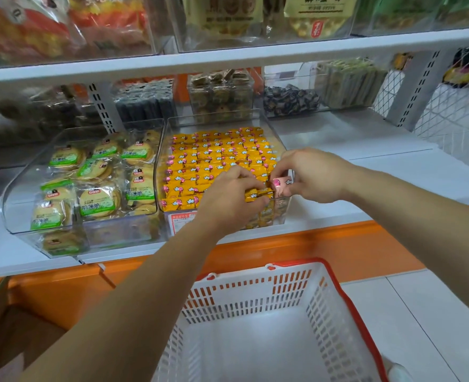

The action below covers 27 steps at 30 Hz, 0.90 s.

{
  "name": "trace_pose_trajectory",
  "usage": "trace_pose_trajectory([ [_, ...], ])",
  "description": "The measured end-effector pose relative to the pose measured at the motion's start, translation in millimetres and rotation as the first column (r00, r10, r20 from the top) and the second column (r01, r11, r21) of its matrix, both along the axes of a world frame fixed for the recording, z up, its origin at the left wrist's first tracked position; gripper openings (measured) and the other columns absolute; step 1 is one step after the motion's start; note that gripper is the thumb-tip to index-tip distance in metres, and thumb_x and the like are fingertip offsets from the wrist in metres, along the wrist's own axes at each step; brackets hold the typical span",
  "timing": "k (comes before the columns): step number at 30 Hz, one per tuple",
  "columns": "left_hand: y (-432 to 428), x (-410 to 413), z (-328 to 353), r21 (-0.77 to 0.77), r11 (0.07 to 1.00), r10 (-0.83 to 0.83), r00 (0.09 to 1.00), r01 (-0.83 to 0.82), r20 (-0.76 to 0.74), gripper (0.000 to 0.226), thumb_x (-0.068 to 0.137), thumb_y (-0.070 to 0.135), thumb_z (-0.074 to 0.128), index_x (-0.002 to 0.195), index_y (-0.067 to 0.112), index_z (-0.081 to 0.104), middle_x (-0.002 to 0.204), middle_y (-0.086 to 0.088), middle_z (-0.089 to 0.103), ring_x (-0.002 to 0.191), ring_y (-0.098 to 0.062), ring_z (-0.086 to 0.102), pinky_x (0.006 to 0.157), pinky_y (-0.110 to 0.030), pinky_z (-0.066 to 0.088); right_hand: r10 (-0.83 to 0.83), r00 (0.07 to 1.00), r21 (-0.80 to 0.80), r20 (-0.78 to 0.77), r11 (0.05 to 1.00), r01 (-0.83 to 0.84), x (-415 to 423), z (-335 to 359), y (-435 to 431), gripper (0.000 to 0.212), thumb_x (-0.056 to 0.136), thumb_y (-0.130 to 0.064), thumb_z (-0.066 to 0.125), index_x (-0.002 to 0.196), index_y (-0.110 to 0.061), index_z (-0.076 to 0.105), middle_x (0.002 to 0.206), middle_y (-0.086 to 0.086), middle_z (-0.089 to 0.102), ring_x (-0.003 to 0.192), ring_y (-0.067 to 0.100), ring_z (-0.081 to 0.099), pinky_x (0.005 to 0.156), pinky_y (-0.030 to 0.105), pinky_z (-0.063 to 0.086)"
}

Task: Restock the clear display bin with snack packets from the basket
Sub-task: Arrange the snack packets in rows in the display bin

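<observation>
A clear display bin [279, 142] on the white shelf holds tidy rows of yellow snack packets [216, 153]. My left hand [228, 194] grips a few yellow packets [256, 193] at the bin's front right corner. Just to its right, my right hand [314, 175] pinches a pink-ended packet [281, 184] over the same corner. The two hands almost touch. Below them, a white basket with a red rim [346, 299] stands on the floor, and its visible inside shows no packets.
A second clear bin [15, 188] of green-labelled cookie packs sits left of the yellow one. Further bins of snacks line the back of the shelf [291, 100] and the shelf above. An orange base panel [296, 244] runs under the shelf. A cardboard box [15, 326] is at lower left.
</observation>
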<state>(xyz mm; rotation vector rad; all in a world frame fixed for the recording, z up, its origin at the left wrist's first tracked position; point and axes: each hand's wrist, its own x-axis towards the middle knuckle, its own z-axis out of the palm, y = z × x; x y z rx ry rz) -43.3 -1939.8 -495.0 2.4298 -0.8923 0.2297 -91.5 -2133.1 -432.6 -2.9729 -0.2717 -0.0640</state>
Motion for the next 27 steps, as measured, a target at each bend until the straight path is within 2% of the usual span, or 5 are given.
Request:
trace_pose_trajectory([
  [5, -1, -3, 0, 0.004, 1.0, 0.012, 1.0, -0.012, 0.01, 0.032, 0.093, 0.048, 0.066, 0.122, 0.035, 0.071, 0.126, 0.011, 0.053, 0.12, -0.012, 0.043, 0.086, -0.031, 0.045, -0.029, 0.999, -0.011, -0.016, 1.0, 0.028, 5, 6, -2, 0.029, 0.079, -0.031, 0.08, 0.103, -0.042, 0.069, 0.1, -0.02, 0.061, 0.094, 0.01, 0.054, 0.072, 0.033, 0.046],
  [11, -4, -5, 6, 0.001, 1.0, 0.024, 0.999, -0.024, -0.028, 0.038, 0.09, 0.047, 0.069, 0.125, 0.032, 0.069, 0.123, 0.008, 0.055, 0.118, -0.016, 0.047, 0.091, -0.037, 0.049, 0.017, 0.999, -0.066, -0.037, 0.998, -0.02, 9, 8, 1, 0.029, 0.08, -0.03, 0.079, 0.108, -0.036, 0.07, 0.102, -0.016, 0.063, 0.086, 0.01, 0.052, 0.072, 0.036, 0.049],
  [17, -24, -9, 17, -0.183, 0.983, -0.045, 0.99, 0.02, -0.133, 0.053, 0.088, 0.045, 0.074, 0.135, 0.025, 0.061, 0.122, 0.006, 0.067, 0.1, -0.007, 0.057, 0.087, -0.031, 0.054, -0.241, 0.922, 0.375, 0.304, 0.92, 0.117, -23, -25, -16, 0.049, 0.077, -0.041, 0.081, 0.121, -0.032, 0.06, 0.104, -0.011, 0.056, 0.071, 0.012, 0.061, 0.068, 0.032, 0.046],
  [21, -39, -11, 20, -0.018, 0.997, -0.072, 0.988, 0.07, -0.138, 0.036, 0.094, 0.04, 0.067, 0.128, 0.03, 0.064, 0.108, 0.003, 0.073, 0.094, -0.016, 0.063, 0.081, -0.04, 0.056, -0.301, 0.954, 0.674, 0.005, 0.705, 0.219, -30, -42, -21, 0.049, 0.094, -0.022, 0.062, 0.141, -0.021, 0.047, 0.099, -0.013, 0.067, 0.077, 0.017, 0.068, 0.067, 0.038, 0.057],
  [27, -41, -4, 28, 0.057, 0.998, 0.003, 1.0, -0.002, -0.019, 0.017, 0.089, 0.044, 0.072, 0.097, 0.029, 0.071, 0.072, 0.01, 0.065, 0.07, -0.01, 0.059, 0.054, -0.03, 0.039, -0.221, 0.975, 0.623, 0.021, 0.766, 0.16, -26, -54, -19, 0.046, 0.091, -0.019, 0.067, 0.134, -0.025, 0.052, 0.097, -0.014, 0.067, 0.071, 0.005, 0.065, 0.063, 0.022, 0.045],
])
